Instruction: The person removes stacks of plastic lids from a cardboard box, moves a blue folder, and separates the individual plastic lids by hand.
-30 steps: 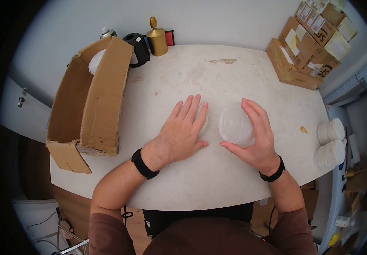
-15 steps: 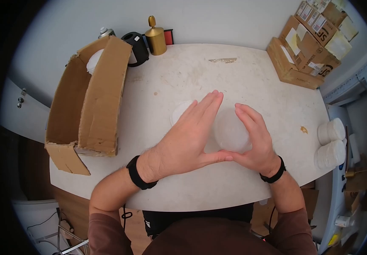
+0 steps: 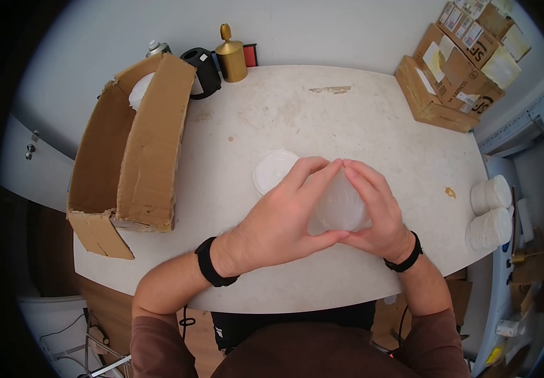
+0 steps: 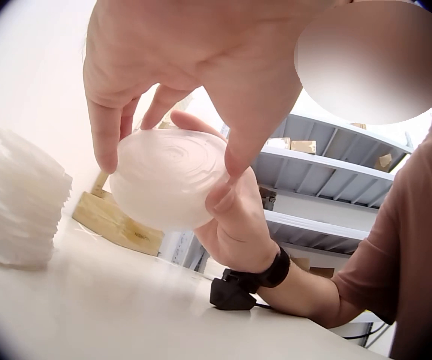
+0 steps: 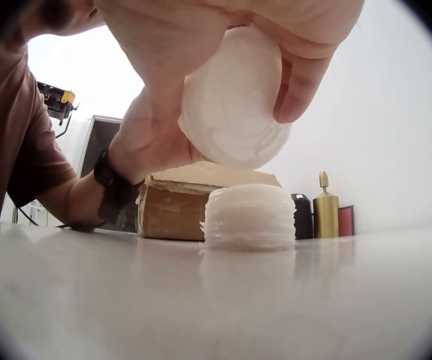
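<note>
A round translucent white plastic piece (image 3: 341, 205) is held between both hands, tilted and raised off the table in the wrist views. My left hand (image 3: 281, 220) curls round its left side, fingertips meeting those of my right hand (image 3: 382, 217), which grips the right side. Concentric rings show on the piece (image 4: 172, 176) in the left wrist view. Left of the hands, a stack of thin white lids or dishes (image 3: 274, 170) stands on the table; its ragged layered side shows on the stack (image 5: 249, 217) in the right wrist view.
An open cardboard box (image 3: 152, 151) with a white round item inside stands at the left. Behind it are a black holder (image 3: 204, 74) and a brass container (image 3: 233, 62). Parcels (image 3: 454, 75) are piled at the back right; two white stacks (image 3: 490, 230) sit at the right edge.
My left hand has moved right from the stack to the plastic piece and closed round it. The piece has shifted slightly left and tilted in my right hand.
</note>
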The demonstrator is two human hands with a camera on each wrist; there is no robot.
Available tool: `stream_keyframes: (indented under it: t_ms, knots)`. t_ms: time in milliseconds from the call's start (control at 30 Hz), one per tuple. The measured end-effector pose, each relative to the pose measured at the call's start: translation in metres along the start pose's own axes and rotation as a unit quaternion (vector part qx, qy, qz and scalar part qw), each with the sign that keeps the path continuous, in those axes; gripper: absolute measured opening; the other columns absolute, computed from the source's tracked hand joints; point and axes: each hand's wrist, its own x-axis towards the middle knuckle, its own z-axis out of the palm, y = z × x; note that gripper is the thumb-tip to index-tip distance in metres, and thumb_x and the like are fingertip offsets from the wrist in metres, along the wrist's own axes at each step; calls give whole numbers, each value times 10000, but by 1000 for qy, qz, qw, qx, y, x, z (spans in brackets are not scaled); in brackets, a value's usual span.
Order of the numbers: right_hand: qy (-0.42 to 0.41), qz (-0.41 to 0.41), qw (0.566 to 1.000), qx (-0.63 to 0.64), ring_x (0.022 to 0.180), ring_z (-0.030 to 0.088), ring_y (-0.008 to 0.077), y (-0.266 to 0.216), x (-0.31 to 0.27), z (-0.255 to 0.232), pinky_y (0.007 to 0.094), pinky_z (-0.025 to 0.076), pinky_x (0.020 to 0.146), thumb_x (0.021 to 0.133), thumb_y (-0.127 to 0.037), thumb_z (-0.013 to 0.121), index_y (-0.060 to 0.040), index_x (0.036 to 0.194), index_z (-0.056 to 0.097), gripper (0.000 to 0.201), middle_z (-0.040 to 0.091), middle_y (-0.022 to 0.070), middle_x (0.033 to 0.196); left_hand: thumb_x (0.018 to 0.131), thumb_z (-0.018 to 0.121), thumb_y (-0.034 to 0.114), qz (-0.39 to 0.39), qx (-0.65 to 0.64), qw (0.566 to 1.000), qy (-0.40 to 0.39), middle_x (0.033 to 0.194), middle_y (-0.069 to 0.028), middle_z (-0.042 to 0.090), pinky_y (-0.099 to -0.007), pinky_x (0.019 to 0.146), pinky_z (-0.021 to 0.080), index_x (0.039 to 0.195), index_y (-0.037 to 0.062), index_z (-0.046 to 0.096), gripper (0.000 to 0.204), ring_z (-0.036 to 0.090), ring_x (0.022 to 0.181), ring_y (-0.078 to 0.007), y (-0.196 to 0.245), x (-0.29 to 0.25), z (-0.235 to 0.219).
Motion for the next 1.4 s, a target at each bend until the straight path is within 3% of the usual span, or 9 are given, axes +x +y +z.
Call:
stream_keyframes:
  t_ms: [300, 600, 767, 1100, 1400]
  knots:
    - [13, 1, 1000, -19, 1346, 623, 442, 1, -2, -2, 451, 585, 1086, 695, -181, 1012, 67, 1535, 508, 1010, 546, 283, 1519, 858, 907, 185, 15, -61, 998, -30, 1574, -209, 485, -459, 1080, 578, 1577, 54, 474, 850, 556, 1415, -373, -5, 4, -8]
    - [9, 1, 999, -30, 1341, 626, 446, 1, -1, -5, 455, 588, 1076, 691, -170, 1002, 77, 1524, 513, 997, 545, 289, 1516, 853, 915, 187, 11, -67, 997, -29, 1613, -254, 489, -444, 1048, 570, 1190, 89, 627, 455, 595, 1389, -417, -4, 4, -12]
    - [10, 0, 1000, -24, 1337, 628, 450, 1, -1, -5, 460, 591, 1070, 691, -185, 1010, 79, 1520, 515, 1001, 546, 292, 1514, 842, 893, 148, -23, -65, 996, -61, 1691, -303, 428, -411, 997, 578, 996, 84, 684, 268, 707, 1223, -425, 0, 4, -14]
    - [-5, -5, 1000, -22, 1340, 629, 448, 1, -1, -5, 459, 599, 1067, 701, -209, 1014, 75, 1548, 488, 1036, 523, 298, 1537, 789, 890, 120, -31, -51, 996, -69, 1679, -272, 467, -374, 911, 604, 937, 87, 691, 251, 746, 1107, -345, 0, 4, -18]
    - [-6, -6, 1000, -5, 1366, 612, 463, 1, -1, -5, 464, 581, 1091, 752, -126, 952, 81, 1566, 465, 971, 501, 315, 1558, 772, 877, 83, 10, -50, 998, -34, 1639, -242, 516, -404, 994, 592, 917, 79, 673, 250, 673, 1298, -376, -7, 5, -16]
